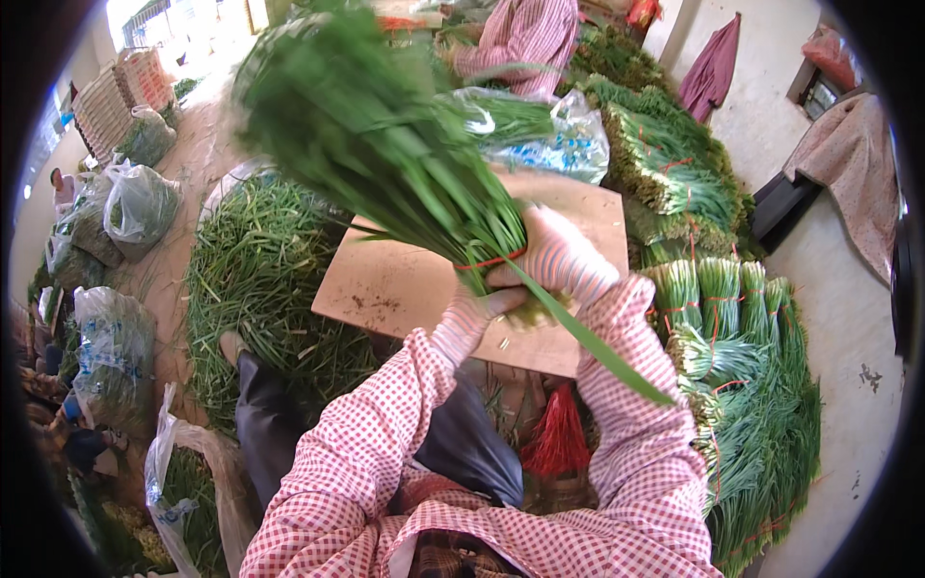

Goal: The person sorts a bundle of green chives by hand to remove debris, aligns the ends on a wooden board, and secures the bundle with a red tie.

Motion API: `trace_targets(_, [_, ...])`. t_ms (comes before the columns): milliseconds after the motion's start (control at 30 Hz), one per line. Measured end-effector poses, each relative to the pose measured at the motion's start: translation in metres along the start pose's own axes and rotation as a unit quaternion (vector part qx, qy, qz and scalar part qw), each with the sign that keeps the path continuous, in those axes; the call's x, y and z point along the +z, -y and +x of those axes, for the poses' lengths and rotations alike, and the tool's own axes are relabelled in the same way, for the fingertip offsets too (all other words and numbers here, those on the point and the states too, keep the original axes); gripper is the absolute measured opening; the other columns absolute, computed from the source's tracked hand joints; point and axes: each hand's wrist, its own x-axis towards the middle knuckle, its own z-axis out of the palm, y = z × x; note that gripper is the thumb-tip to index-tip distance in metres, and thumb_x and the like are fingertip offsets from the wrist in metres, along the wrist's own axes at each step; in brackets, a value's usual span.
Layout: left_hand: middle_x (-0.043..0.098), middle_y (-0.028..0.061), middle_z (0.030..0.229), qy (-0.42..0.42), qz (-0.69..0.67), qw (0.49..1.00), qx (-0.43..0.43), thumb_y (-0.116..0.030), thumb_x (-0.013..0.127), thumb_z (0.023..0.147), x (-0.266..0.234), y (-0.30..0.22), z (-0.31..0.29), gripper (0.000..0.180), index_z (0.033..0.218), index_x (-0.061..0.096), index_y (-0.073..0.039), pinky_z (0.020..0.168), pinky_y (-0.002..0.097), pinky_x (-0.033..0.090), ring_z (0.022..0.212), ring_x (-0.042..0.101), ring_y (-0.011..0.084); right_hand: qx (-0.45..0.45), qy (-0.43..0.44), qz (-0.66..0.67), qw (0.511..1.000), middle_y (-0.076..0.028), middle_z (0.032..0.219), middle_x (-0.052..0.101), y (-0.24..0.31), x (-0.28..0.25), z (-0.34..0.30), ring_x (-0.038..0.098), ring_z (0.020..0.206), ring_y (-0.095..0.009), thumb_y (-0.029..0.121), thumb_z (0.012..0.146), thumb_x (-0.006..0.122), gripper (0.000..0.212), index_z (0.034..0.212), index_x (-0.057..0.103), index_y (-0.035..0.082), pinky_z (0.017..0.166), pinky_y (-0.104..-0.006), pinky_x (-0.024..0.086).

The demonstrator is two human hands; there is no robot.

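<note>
A large bunch of green leafy chives (424, 173) is raised over a low wooden board (385, 279), its leaf tips up and to the left, smeared by motion. Around its lower part runs a red tie (489, 262). My right hand (567, 260), in a striped glove, is closed around the stalks near the tie. Gloved too, my left hand (466, 318) grips the stalk end from below. One loose leaf (602, 358) trails down across my right forearm. Bits of dirt and stalk lie on the board.
Loose green leaves (260, 279) are heaped left of the board. Tied bunches (742, 337) are stacked along the right. Red strings (559, 433) hang below the board. A plastic bag of greens (540, 135) and another person's checked sleeve (520, 43) are beyond it.
</note>
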Motion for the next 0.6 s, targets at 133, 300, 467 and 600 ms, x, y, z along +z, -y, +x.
trace_targets(133, [0.065,0.0051,0.099,-0.027,0.023,0.95,-0.309,-0.016,0.074,0.081,0.04,-0.03,-0.046,0.045,0.123,0.059,-0.007,0.075,0.0291,0.05,0.085,0.062,0.0142,0.013,0.098,-0.297,0.95,-0.023,0.114,0.065,-0.029,0.024,0.02,0.063,0.108,-0.037,0.045,0.053,0.087,0.097,0.133,0.052,0.002,0.096,-0.0434,0.048])
trace_targets(300, [0.063,0.0144,0.114,0.121,0.315,0.936,0.103,-0.013,0.073,0.081,0.048,-0.026,-0.07,0.056,0.131,0.049,0.0,0.092,0.0372,0.05,0.105,0.062,0.025,-0.017,0.106,-0.256,0.961,-0.023,0.119,0.063,-0.073,0.046,0.028,0.058,0.117,-0.038,0.05,0.053,0.086,0.111,0.141,0.04,0.002,0.106,-0.0449,0.041])
trace_targets(467, [0.052,0.0222,0.133,0.082,0.644,0.673,0.354,-0.031,0.084,0.064,0.018,-0.084,-0.022,0.095,0.141,0.039,-0.001,0.106,0.0489,0.04,0.123,0.051,0.0404,-0.03,0.017,-0.327,0.945,-0.024,0.138,0.049,-0.084,0.046,-0.005,0.043,0.134,-0.036,0.057,0.054,0.085,0.117,0.144,0.034,0.0,0.115,-0.0475,0.028])
trace_targets(600, [0.036,0.0201,0.148,0.139,0.848,0.494,0.135,-0.056,0.085,0.052,-0.017,-0.075,-0.001,0.12,0.145,0.031,-0.003,0.116,0.0524,0.021,0.139,0.033,0.0356,-0.103,-0.07,-0.22,0.967,-0.024,0.137,0.051,-0.127,0.055,-0.011,0.044,0.133,-0.038,0.058,0.054,0.085,0.115,0.143,0.039,0.001,0.113,-0.0482,0.03])
